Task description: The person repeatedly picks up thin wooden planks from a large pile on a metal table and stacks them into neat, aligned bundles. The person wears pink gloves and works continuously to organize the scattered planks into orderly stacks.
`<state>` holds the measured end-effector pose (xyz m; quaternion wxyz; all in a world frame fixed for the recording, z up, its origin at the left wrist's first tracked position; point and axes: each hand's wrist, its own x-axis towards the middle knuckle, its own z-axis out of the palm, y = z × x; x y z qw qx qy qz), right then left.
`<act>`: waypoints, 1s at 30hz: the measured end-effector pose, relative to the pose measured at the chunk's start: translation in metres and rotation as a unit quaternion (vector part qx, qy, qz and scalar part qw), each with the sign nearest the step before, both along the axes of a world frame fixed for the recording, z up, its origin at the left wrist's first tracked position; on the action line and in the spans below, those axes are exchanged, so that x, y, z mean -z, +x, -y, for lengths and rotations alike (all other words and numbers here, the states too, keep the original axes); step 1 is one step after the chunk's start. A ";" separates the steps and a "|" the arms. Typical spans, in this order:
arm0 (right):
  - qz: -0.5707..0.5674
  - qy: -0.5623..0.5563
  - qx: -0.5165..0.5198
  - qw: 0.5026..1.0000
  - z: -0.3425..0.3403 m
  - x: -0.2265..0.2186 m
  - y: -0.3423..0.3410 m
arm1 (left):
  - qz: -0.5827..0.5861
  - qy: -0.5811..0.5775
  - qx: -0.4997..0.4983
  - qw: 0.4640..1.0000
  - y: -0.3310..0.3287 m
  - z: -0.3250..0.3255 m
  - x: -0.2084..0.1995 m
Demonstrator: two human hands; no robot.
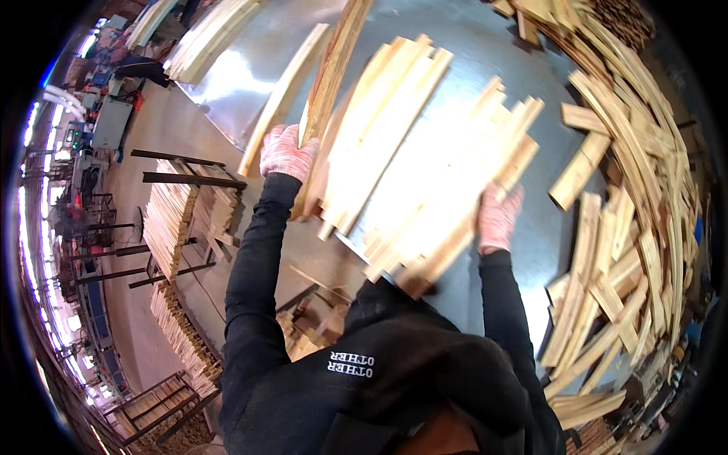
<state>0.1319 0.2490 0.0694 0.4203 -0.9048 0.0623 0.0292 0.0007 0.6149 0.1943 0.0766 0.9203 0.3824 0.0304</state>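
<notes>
My left hand (289, 152), in a pink and white knit glove, is closed around the lower end of a long wooden board (334, 68) tilted up from the metal table (523, 262). Another pale board (292, 87) lies just left of it. Right of that hand rests a group of wooden strips (387, 129) side by side. A second, wider group of strips (447, 174), washed out by glare, has uneven ends. At its right edge my right hand (499, 216), gloved alike, touches the outermost strip with its fingers apart; some fingertips are hard to make out.
Loose boards (607, 280) are heaped along the table's right side, with short pieces (580, 171) beside them. More boards (212, 38) lie at the far left. Racks with stacked strips (168, 216) stand on the floor (136, 280) to my left, and machines (114, 121) are beyond.
</notes>
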 end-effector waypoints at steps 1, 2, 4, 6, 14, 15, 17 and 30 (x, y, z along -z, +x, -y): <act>-0.015 -0.001 0.017 1.000 0.000 0.004 0.006 | -0.015 0.046 0.015 0.999 -0.003 -0.035 -0.002; -0.030 -0.003 0.034 0.999 -0.001 0.010 0.008 | -0.033 0.092 0.030 0.995 -0.006 -0.072 0.000; -0.069 0.051 0.041 0.995 0.006 0.018 0.022 | -0.096 0.079 -0.017 0.992 -0.002 -0.124 0.018; -0.108 0.147 0.088 0.979 -0.003 -0.009 0.026 | -0.158 0.048 -0.041 0.985 0.003 -0.159 0.033; 0.006 -0.019 0.012 1.000 -0.014 0.022 0.039 | -0.037 -0.077 0.047 0.995 0.011 -0.191 0.078; 0.026 -0.127 -0.030 0.991 0.004 0.045 0.045 | -0.048 -0.077 0.052 0.995 0.015 -0.187 0.076; 0.005 -0.217 -0.041 0.975 -0.002 0.039 0.047 | -0.091 0.052 0.065 0.992 0.020 -0.161 0.066; -0.002 -0.237 -0.105 0.966 -0.004 0.046 0.099 | -0.027 -0.383 0.253 0.888 0.219 0.158 0.093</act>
